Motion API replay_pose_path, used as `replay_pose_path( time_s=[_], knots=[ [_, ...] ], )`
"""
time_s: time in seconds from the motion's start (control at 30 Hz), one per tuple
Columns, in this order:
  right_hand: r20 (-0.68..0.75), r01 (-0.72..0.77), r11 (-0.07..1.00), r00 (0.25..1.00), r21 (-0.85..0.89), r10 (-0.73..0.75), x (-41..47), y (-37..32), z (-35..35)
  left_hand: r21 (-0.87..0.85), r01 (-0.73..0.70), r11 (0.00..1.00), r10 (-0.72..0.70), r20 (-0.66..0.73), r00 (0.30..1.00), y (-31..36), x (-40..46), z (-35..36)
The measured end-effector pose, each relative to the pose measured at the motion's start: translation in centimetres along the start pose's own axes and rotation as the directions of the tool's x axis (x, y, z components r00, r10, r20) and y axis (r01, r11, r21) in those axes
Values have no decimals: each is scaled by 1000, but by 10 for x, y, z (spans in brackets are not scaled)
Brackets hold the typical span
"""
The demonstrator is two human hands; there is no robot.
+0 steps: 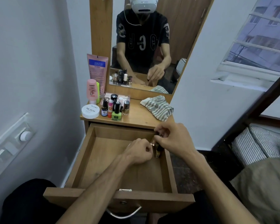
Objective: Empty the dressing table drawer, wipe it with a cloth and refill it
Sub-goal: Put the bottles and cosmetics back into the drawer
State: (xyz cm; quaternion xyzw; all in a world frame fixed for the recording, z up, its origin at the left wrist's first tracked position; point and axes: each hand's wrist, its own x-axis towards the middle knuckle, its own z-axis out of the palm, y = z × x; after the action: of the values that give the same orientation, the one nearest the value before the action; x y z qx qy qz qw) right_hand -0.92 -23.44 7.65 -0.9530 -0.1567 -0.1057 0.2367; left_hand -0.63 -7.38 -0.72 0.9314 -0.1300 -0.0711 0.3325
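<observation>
The right hand point(173, 139) was at the right back corner of the open drawer point(113, 160), its fingers curled round some small dark bottles point(158, 147); how many it held, I could not tell. The left hand point(140, 152) was just beside it, with fingers curled and pinching a small pale thing at the same little group. Both hands touched or nearly touched each other there.

The rest of the drawer floor looked bare, so I judged that the emptying step was almost done and these were the last pieces. The next move called for lifting them out together without dropping one, and setting them on the table top point(136, 118).

On that top stood a crowd of cosmetics: a white round jar point(90, 111), several nail polish bottles point(116, 109), a pink bottle point(92, 91) and a tall pink tube point(97, 68). The striped cloth point(158, 106) lay on the right side, near the mirror point(152, 46), ready for wiping. Free space remained between the bottles and the cloth, but it was narrow, so a careless hand could knock the standing bottles over.
</observation>
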Motion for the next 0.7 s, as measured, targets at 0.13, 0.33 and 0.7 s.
replay_pose_path(
  time_s=[0.13,0.33,0.7],
  knots=[
    [83,-15,989,996,-146,27,-24,27,9,-8,-23,1000,24,59,998,3,0,4],
    [141,52,969,990,-242,-18,-38,41,25,-10,-47,999,48,180,983,10,-5,12],
    [91,3,967,996,-254,21,-39,38,39,10,-47,999,43,206,978,7,-1,18]
  ],
)
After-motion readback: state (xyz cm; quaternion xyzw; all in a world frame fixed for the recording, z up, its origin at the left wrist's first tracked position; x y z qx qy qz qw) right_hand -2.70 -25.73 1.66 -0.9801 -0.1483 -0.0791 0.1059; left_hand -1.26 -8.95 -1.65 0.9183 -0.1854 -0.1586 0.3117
